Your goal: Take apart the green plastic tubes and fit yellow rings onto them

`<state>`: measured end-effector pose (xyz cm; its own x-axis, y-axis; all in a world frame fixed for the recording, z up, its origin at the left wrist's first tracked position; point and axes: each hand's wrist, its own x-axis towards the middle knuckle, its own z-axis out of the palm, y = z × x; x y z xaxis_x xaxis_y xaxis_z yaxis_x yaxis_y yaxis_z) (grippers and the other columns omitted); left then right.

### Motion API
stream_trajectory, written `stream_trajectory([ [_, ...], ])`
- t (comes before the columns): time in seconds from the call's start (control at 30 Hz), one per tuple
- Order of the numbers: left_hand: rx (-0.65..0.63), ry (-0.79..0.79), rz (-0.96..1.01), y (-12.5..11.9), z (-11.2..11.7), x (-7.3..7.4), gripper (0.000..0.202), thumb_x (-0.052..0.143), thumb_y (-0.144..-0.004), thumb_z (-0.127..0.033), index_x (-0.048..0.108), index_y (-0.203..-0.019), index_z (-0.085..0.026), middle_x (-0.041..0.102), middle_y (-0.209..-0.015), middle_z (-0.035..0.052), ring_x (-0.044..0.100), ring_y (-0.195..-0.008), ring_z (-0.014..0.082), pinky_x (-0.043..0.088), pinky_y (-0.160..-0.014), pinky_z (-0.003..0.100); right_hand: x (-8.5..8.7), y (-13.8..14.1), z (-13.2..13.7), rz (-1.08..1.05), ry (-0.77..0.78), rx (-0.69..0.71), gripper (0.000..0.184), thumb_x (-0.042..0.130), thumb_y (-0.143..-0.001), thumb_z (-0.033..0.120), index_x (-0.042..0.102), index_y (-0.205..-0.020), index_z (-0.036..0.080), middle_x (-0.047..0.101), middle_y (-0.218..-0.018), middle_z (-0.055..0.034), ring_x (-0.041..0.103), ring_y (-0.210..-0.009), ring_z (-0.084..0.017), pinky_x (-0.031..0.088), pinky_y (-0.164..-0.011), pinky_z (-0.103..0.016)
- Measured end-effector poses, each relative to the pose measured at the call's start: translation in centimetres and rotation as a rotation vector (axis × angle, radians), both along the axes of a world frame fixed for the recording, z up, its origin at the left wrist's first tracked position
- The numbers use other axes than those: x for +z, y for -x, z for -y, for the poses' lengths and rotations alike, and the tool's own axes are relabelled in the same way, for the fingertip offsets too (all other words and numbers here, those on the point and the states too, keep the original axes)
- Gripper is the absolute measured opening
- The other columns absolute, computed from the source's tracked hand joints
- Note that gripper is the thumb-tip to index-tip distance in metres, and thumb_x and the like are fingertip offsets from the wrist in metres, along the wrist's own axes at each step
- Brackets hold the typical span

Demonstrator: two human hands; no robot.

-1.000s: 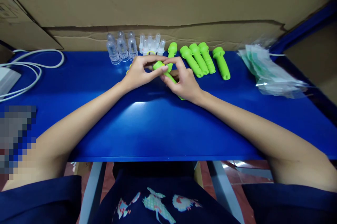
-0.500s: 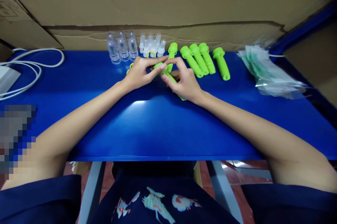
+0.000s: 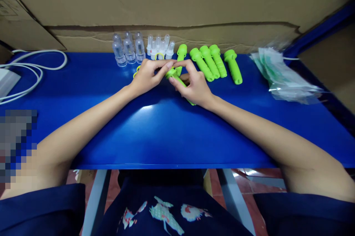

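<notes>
A bright green flashlight body (image 3: 185, 89) lies slantwise between my hands, its wide head up and to the left. My right hand (image 3: 197, 85) is closed around its tube, thumb along the near side. At the head's rim, my left hand (image 3: 148, 75) pinches with thumb and forefinger; a yellowish edge shows there, partly hidden by the fingers. Yellow rings (image 3: 160, 56) lie just beyond my left hand, and another yellow ring (image 3: 135, 74) shows beside its wrist. Another green flashlight body (image 3: 182, 52) stands out right behind my fingertips.
Several green flashlight bodies (image 3: 210, 64) lie at the back right. Clear plastic tubes (image 3: 129, 52) and smaller white-based clear parts (image 3: 161, 48) stand along the cardboard wall (image 3: 177, 3). Plastic bags (image 3: 285, 77) lie right, a white cable (image 3: 39, 67) left, on the blue table (image 3: 155, 136).
My left thumb has shifted up and slightly back from the flashlight body's head, so more of the head shows. My right hand keeps its grip almost unmoved.
</notes>
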<state>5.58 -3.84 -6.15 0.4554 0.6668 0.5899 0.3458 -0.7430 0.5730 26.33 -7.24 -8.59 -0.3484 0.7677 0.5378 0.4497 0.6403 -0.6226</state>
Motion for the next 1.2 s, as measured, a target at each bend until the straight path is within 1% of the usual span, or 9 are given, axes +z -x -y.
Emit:
stream_trajectory([
  [0.07, 0.007, 0.007, -0.003, -0.1, 0.0, 0.0, 0.068, 0.043, -0.105, -0.073, 0.084, -0.113, -0.019, 0.086, -0.104, 0.0085, 0.077, -0.09, 0.021, 0.059, -0.086, 0.032, 0.0, 0.0, 0.0, 0.001, 0.005, 0.003, 0.051, 0.061, -0.101, 0.068, 0.051, -0.128, 0.026, 0.06, -0.062, 0.0059, 0.056, -0.047, -0.017, 0.042, -0.05, -0.03],
  [0.13, -0.001, 0.014, -0.003, -0.1, -0.1, 0.1, 0.067, 0.044, -0.105, -0.072, 0.083, -0.114, -0.019, 0.085, -0.101, 0.0081, 0.076, -0.093, 0.0215, 0.059, -0.088, 0.032, -0.1, 0.0, -0.1, 0.001, 0.007, 0.005, 0.052, 0.06, -0.102, 0.068, 0.049, -0.129, 0.026, 0.059, -0.061, 0.0067, 0.054, -0.046, -0.017, 0.041, -0.05, -0.03],
  [0.23, -0.025, 0.002, -0.007, -0.2, -0.4, 0.1, 0.064, 0.044, -0.106, -0.07, 0.081, -0.116, -0.019, 0.083, -0.104, 0.0091, 0.076, -0.098, 0.0227, 0.058, -0.091, 0.034, -0.3, -0.1, -0.2, -0.007, -0.002, 0.017, 0.054, 0.06, -0.102, 0.069, 0.046, -0.131, 0.025, 0.057, -0.058, 0.0088, 0.052, -0.044, -0.016, 0.039, -0.05, -0.029],
  [0.4, -0.055, -0.032, -0.012, -0.2, -0.8, -0.3, 0.062, 0.042, -0.107, -0.069, 0.08, -0.109, -0.019, 0.08, -0.102, 0.0101, 0.074, -0.096, 0.0238, 0.057, -0.092, 0.038, -0.5, -0.2, -0.3, -0.006, -0.009, 0.031, 0.053, 0.06, -0.101, 0.07, 0.045, -0.127, 0.026, 0.055, -0.056, 0.0101, 0.049, -0.042, -0.016, 0.039, -0.05, -0.029],
  [0.63, -0.091, 0.049, 0.013, -0.2, -1.0, -0.4, 0.063, 0.046, -0.102, -0.076, 0.075, -0.101, -0.02, 0.078, -0.103, 0.0102, 0.072, -0.103, 0.0251, 0.057, -0.098, 0.04, -0.2, -0.1, -0.1, -0.011, -0.008, 0.025, 0.051, 0.057, -0.101, 0.072, 0.047, -0.121, 0.027, 0.054, -0.055, 0.0097, 0.05, -0.043, -0.016, 0.038, -0.049, -0.029],
  [0.8, -0.105, 0.147, 0.101, 0.0, -1.7, -0.9, 0.06, 0.056, -0.097, -0.079, 0.073, -0.111, -0.023, 0.077, -0.109, 0.0082, 0.074, -0.1, 0.0227, 0.06, -0.088, 0.036, 0.0, -0.1, -0.1, 0.004, 0.002, 0.01, 0.049, 0.057, -0.102, 0.071, 0.048, -0.122, 0.027, 0.056, -0.057, 0.0083, 0.049, -0.044, -0.016, 0.04, -0.05, -0.03],
  [0.97, -0.182, 0.207, 0.103, 0.5, -2.2, -0.7, 0.055, 0.064, -0.094, -0.074, 0.075, -0.101, -0.021, 0.078, -0.104, 0.0062, 0.075, -0.1, 0.0225, 0.061, -0.089, 0.036, 0.0, 0.0, 0.1, 0.043, -0.039, 0.013, 0.047, 0.06, -0.102, 0.065, 0.049, -0.123, 0.025, 0.052, -0.056, 0.0095, 0.05, -0.046, -0.016, 0.041, -0.052, -0.03],
  [1.07, -0.197, 0.248, 0.112, 0.7, -2.1, -0.6, 0.053, 0.069, -0.092, -0.071, 0.076, -0.101, -0.02, 0.078, -0.1, 0.006, 0.074, -0.095, 0.0216, 0.061, -0.085, 0.034, 0.1, 0.0, 0.3, 0.051, -0.025, 0.026, 0.045, 0.061, -0.102, 0.064, 0.049, -0.122, 0.026, 0.053, -0.057, 0.0089, 0.049, -0.045, -0.016, 0.042, -0.052, -0.03],
  [1.2, -0.199, 0.286, 0.119, 0.6, -1.8, -0.6, 0.055, 0.07, -0.09, -0.073, 0.075, -0.101, -0.019, 0.077, -0.098, 0.0061, 0.074, -0.092, 0.0205, 0.06, -0.081, 0.032, 0.2, -0.1, 0.5, 0.057, 0.011, 0.023, 0.043, 0.059, -0.103, 0.064, 0.049, -0.123, 0.026, 0.056, -0.06, 0.0068, 0.049, -0.044, -0.016, 0.044, -0.051, -0.031],
])
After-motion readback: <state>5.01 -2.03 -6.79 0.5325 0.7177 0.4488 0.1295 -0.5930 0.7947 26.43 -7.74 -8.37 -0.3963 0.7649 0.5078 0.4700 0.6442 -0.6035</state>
